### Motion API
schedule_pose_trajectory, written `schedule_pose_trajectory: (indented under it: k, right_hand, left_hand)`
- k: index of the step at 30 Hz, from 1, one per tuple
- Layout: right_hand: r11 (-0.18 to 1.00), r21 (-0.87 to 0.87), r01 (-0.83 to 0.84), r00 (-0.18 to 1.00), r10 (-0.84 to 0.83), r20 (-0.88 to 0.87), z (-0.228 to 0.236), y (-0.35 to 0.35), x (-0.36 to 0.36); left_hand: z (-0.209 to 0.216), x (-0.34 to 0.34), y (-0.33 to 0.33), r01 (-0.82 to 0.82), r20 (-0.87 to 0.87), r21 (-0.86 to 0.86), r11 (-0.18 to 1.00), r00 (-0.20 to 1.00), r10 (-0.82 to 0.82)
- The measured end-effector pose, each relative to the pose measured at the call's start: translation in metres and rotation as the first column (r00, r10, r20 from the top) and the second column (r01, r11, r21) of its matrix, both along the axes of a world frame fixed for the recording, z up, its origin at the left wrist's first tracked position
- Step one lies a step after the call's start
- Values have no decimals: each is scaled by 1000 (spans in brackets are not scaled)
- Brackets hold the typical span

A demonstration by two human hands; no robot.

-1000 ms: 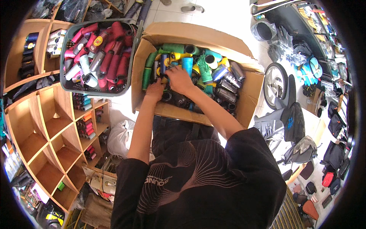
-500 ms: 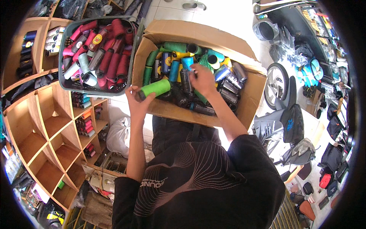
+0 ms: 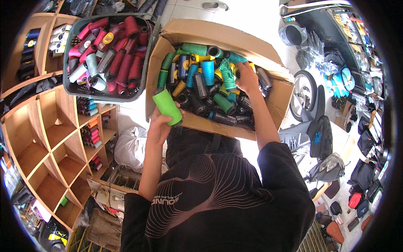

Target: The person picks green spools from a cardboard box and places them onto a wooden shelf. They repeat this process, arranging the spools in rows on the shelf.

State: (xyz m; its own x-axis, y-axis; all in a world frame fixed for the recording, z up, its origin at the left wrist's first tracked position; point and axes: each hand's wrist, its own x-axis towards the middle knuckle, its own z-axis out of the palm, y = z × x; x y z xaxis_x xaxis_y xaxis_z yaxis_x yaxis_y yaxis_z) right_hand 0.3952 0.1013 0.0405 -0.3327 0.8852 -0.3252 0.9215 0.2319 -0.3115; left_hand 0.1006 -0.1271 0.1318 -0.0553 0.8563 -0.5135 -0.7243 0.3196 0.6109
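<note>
My left hand (image 3: 158, 126) is wrapped round a bright lime-green thread spool (image 3: 168, 108), tilted beside the near left corner of an open cardboard box (image 3: 197, 122). My right hand (image 3: 247, 79) reaches into the box's right half, fingers curled together among the spools; what they grip is hidden. Just left of those fingers lies a green spool with loose, tangled thread (image 3: 227, 75). A bright blue spool (image 3: 208, 72) stands at the box's middle, next to a black spool (image 3: 200, 85). More green, yellow, navy and black spools fill the box.
A grey plastic basket (image 3: 105, 99) heaped with mostly dark red spools stands left of the box. Wooden cubby shelves (image 3: 52, 149) line the left, some holding spools. A white sack (image 3: 131, 147) sits below the basket. To the right stands a small wheeled vehicle (image 3: 304, 94).
My left hand has drawn the lime-green spool down toward me and turned it more upright. My right hand has moved right across the box, uncovering the blue spool and the tangled green one.
</note>
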Motion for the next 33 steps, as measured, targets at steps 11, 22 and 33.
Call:
schedule_pose_trajectory:
  k: [11,22,33]
  right_hand:
    - [958,262,113,993,-118,1,25,-35,-13]
    - [728,-194,-657,730,679,79,-27,-116,-122]
    - [958,47,284,898,-249,-364,16,-43,7]
  left_hand:
    - [9,-26,-12,-69,-305,-206,976,952,3]
    - [0,7,15,254,-561,-350,902,714,-419]
    - [-6,13,-2,406,-697,-414,815,435,-571]
